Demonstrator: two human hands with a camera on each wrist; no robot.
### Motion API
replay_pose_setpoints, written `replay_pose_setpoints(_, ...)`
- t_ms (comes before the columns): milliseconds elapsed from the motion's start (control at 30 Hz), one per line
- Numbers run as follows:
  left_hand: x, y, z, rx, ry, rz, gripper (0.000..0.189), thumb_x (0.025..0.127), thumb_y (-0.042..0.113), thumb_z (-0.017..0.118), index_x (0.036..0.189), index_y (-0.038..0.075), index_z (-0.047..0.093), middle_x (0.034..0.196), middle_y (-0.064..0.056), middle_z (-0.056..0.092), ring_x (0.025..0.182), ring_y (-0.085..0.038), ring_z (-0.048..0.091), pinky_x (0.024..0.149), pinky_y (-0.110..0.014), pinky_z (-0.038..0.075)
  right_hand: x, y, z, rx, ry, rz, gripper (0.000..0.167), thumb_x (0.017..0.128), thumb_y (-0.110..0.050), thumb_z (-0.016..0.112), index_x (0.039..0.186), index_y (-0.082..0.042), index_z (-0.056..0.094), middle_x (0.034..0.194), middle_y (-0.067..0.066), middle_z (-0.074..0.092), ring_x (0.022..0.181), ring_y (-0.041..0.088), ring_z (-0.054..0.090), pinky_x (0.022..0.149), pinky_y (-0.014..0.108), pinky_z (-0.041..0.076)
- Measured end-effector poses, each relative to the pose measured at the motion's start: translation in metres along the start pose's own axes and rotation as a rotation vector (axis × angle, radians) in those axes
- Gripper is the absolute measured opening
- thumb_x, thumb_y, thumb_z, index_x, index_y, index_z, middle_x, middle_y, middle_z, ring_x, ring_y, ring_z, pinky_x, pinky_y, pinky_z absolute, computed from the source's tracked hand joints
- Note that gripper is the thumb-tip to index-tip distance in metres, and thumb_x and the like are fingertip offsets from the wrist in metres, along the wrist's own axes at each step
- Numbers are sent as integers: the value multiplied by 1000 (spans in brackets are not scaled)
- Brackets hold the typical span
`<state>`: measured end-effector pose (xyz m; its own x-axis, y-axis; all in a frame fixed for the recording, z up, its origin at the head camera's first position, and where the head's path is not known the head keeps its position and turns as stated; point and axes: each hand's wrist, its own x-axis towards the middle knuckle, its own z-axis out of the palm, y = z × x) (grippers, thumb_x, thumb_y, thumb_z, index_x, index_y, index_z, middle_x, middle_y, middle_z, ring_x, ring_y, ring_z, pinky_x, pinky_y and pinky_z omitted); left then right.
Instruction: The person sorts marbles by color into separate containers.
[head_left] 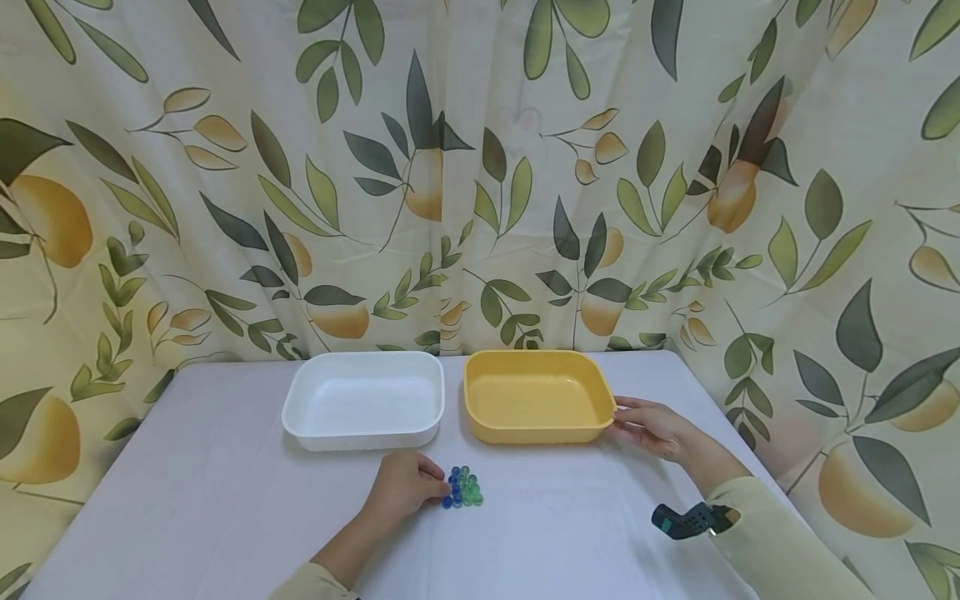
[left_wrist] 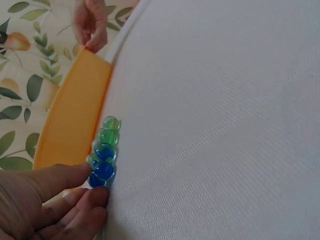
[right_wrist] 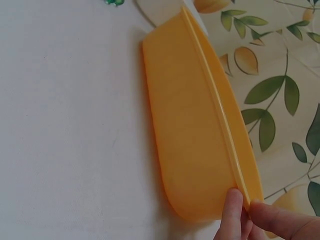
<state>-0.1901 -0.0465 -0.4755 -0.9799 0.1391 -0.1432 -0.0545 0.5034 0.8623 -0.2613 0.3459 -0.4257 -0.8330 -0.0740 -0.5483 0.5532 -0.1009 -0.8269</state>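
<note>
A small cluster of blue and green glass marbles (head_left: 464,487) lies on the white cloth in front of the two bins. My left hand (head_left: 407,487) is at the cluster's left edge. In the left wrist view its thumb and finger pinch a blue marble (left_wrist: 96,180) at the near end, beside other marbles. With thumb and fingers, my right hand (head_left: 651,428) holds the right end of the yellow plastic bin (head_left: 540,435) by its rim, seen closely in the right wrist view. The yellow bin stands upright on the table, and no marbles show inside it.
A white plastic bin (head_left: 360,442) stands left of the yellow one, a narrow gap between them. Both sit near the far edge of the cloth-covered table (head_left: 187,500). A leaf-and-fruit patterned curtain (head_left: 480,167) hangs behind.
</note>
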Motion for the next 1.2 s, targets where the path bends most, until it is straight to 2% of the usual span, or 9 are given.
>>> replay_pose_setpoints(167,0,0,0,4,1,-9,15,73,5,83,84,2,73,69,-3,71,63,-12,67,58,-26,57,-1,0,1,-4,0,2,73,99,-3,55,158,-6,11,161,21,15,100,17,68,97,26,52)
replay_pose_setpoints(600,0,-2,1,-6,17,-18,14,73,4,83,83,2,73,68,-3,71,63,-12,68,57,-25,57,-1,0,2,-2,7,1,73,99,-2,55,158,-6,12,161,22,16,101,18,68,98,27,51)
replay_pose_setpoints(933,7,-13,-1,-25,-2,-24,17,73,13,84,86,5,75,72,-1,72,65,-10,66,59,-25,56,-1,0,0,6,13,1,76,97,-2,58,158,-6,11,160,21,18,94,17,69,98,28,51)
replay_pose_setpoints(1067,11,-18,-3,-95,-34,-65,20,74,12,83,90,3,76,77,-3,72,68,-12,68,62,-26,59,-1,0,0,9,13,1,76,97,-2,58,158,-5,12,159,21,19,93,16,69,97,27,52)
replay_pose_setpoints(1200,14,-22,-5,-253,-100,-142,24,81,9,78,101,-3,73,87,-9,74,78,-17,72,70,-28,61,0,-1,1,5,18,5,74,98,-2,57,157,-5,14,157,21,25,96,18,69,97,27,52)
